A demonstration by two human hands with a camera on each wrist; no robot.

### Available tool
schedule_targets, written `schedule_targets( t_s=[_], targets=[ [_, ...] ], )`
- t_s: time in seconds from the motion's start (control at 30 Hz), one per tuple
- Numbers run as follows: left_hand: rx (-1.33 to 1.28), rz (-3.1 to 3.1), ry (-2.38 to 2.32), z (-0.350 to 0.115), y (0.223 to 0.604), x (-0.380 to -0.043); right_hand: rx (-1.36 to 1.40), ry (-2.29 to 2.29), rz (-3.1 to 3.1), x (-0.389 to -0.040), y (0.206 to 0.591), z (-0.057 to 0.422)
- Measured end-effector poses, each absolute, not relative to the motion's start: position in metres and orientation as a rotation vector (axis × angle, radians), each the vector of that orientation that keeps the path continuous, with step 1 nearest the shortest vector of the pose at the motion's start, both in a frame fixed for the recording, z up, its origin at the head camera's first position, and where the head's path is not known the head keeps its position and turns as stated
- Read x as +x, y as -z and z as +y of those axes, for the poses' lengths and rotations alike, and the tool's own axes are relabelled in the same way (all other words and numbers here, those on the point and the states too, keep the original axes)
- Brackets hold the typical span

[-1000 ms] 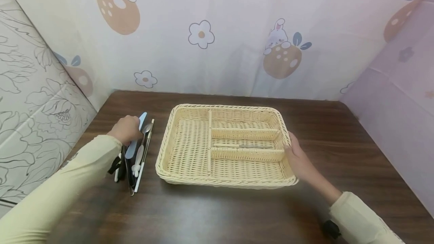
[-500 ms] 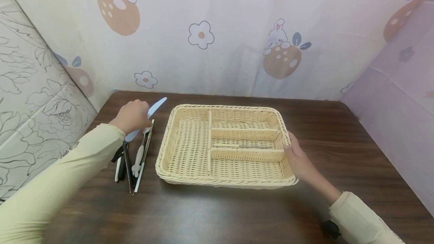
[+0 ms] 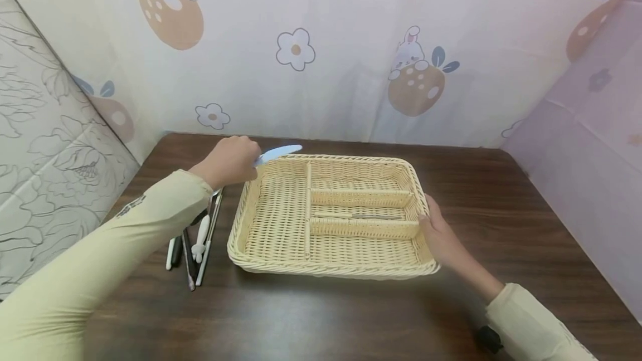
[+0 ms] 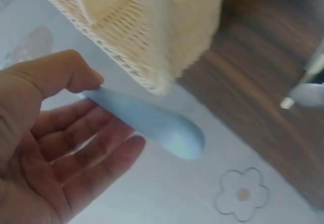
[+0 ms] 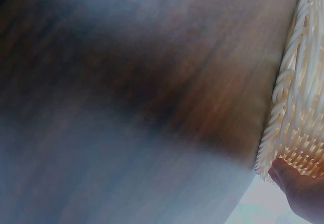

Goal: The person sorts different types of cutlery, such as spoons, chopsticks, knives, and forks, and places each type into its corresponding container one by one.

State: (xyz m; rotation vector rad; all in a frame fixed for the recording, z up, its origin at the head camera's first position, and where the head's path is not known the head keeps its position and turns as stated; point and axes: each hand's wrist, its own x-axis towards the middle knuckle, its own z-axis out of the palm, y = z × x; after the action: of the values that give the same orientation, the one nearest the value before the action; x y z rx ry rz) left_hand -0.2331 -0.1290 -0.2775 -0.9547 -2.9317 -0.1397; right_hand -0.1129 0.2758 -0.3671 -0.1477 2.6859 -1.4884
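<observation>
A brown table (image 3: 301,316) bears a wicker basket (image 3: 278,213) and utensils (image 3: 202,234).

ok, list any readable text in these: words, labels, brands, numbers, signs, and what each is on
None readable.
Left sleeve: small dark print, can't tell if it's lettering.
Right sleeve: dark marking, also too small.
Blue knife and basket: no lettering visible.
Curtain: rabbit, fruit and flower drawings, no words visible.

1. We see the left hand (image 3: 232,160) shifted right, off the cutlery (image 3: 200,237) to the far-left corner of the basket (image 3: 278,216).
2. We note the blue knife (image 3: 278,152) went along, now nearer sideways.
</observation>
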Motion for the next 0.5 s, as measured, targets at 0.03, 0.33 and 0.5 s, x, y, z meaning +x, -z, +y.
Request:
schedule_targets(
  t_s=[0.03, 0.33, 0.5],
  targets=[
    [-0.988, -2.91, 0.139, -0.124, 0.276, -0.233, -0.147, 1.489, 2.687, -0.113, 0.367, 0.276],
    [-1.181, -2.828, 0.17, -0.085, 0.273, -0.235, -0.141, 1.494, 2.682, -0.113, 0.367, 0.274],
    [-1.298, -2.783, 0.177, -0.057, 0.272, -0.244, -0.123, 1.503, 2.675, -0.112, 0.368, 0.275]
  ],
)
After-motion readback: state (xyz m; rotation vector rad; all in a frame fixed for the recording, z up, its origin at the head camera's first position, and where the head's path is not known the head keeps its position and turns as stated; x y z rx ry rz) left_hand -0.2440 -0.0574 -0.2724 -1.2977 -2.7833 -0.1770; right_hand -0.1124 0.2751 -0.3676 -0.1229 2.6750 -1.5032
